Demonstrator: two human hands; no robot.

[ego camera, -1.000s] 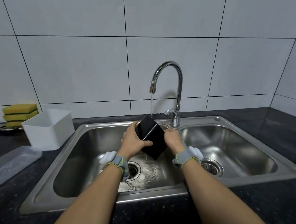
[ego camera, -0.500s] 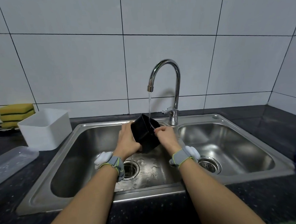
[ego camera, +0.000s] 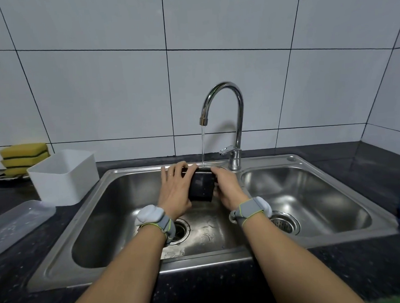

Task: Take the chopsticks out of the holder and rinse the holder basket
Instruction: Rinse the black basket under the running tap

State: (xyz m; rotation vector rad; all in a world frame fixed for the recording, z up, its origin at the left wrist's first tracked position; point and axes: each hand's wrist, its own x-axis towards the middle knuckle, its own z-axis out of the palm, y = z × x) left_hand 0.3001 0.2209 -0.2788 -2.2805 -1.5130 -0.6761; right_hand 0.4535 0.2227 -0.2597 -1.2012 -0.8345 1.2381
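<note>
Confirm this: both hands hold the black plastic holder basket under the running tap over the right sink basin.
Wrong basin. In the head view the left hand and right hand hold the black plastic holder basket under the running tap over the left sink basin.

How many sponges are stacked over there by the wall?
3. The yellow sponges sit in one stack at the far left, behind the white tub; the bottom one is partly hidden, so more could lie underneath.

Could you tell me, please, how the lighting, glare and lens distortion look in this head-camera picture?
Head view: even, soft light; the tap throws a faint shadow on the tiles; bright glare on the steel sink rim and right basin; wide-angle bending curves the tile lines towards the edges; the black basket between the left hand and right hand is dark, with little detail; corners look soft.
</note>
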